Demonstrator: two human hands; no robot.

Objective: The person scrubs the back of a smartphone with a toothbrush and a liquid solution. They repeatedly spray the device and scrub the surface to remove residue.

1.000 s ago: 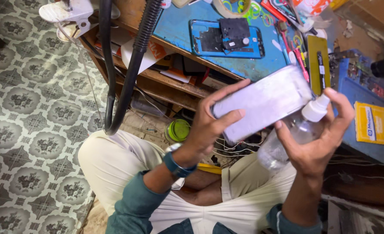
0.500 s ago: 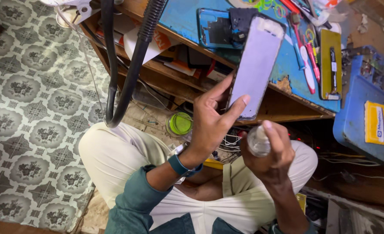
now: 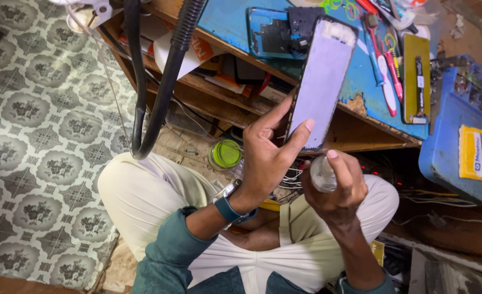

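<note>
Upright and slightly tilted, a phone display panel (image 3: 322,81) is being held above the person's lap, its pale face toward the camera and its top edge overlapping the view of the blue counter (image 3: 230,19). Gripping it is the left hand (image 3: 268,158), thumb and fingers clamped along the panel's lower edges, a watch strapped on that wrist. Just beside and below, the right hand (image 3: 336,185) is closing around a small clear bottle (image 3: 322,174), thumb resting on top near the panel's bottom corner. Behind the panel, an opened phone frame (image 3: 271,32) is lying on the counter, with tweezers and other small tools (image 3: 388,65) to its right. A green lid (image 3: 226,153) is sitting on the floor beneath, by a black hose (image 3: 165,81).
</note>
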